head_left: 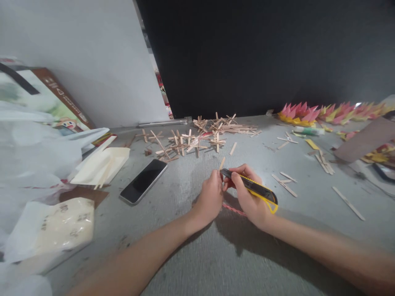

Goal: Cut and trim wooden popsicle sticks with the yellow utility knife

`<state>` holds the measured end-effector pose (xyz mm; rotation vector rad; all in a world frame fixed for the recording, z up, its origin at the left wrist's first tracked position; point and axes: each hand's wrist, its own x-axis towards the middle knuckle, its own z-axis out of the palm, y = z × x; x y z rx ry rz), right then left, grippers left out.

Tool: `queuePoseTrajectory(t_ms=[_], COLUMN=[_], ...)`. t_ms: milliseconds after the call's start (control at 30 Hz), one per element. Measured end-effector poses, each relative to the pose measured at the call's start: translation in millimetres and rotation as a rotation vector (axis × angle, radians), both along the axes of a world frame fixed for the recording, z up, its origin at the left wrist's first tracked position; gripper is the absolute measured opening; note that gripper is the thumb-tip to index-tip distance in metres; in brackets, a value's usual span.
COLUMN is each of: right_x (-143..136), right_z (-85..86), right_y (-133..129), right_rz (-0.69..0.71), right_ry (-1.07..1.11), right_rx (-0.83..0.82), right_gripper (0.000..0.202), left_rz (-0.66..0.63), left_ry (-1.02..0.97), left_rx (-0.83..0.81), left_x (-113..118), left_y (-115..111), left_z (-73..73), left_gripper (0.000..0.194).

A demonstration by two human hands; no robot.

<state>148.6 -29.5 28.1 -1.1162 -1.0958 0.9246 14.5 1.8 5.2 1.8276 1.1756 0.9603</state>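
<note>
My left hand [211, 195] is closed around a wooden craft stick [221, 163], whose upper end sticks out above the fingers. In my right hand [248, 193] is a yellow and black utility knife [257, 187], held like a pen. Its tip lies close to the craft stick, right by the left fingers; whether blade and wood touch cannot be made out. Under the hands, a twisted red strip [234, 210] lies on the grey table [197, 263]. Beyond them is a heap of craft sticks [185, 142], many joined into crosses and star shapes.
Left of the hands lie a smartphone [143, 181], a paper tray [115, 164] with chopsticks, a plastic packet [66, 226] and white bags [33, 152]. To the right are loose sticks [348, 203], a glue stick [309, 131], pink-yellow folded paper pieces [299, 114] and a brownish cylinder [364, 139].
</note>
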Motion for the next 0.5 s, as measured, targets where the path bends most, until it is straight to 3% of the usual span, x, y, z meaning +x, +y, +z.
queuePoseTrajectory(t_ms=[167, 500], right_x=[0.0, -1.2], right_z=[1.2, -20.5], right_y=[1.9, 2.6], right_rz=[0.027, 0.023], right_ry=[0.073, -0.179], right_rx=[-0.022, 0.239], right_gripper=[0.023, 0.013], left_rz=[-0.002, 0.055], left_ry=[-0.027, -0.241], left_rx=[-0.003, -0.086], left_x=[1.6, 5.4], left_y=[1.0, 1.2], left_z=[3.3, 9.2], left_gripper=[0.034, 0.05])
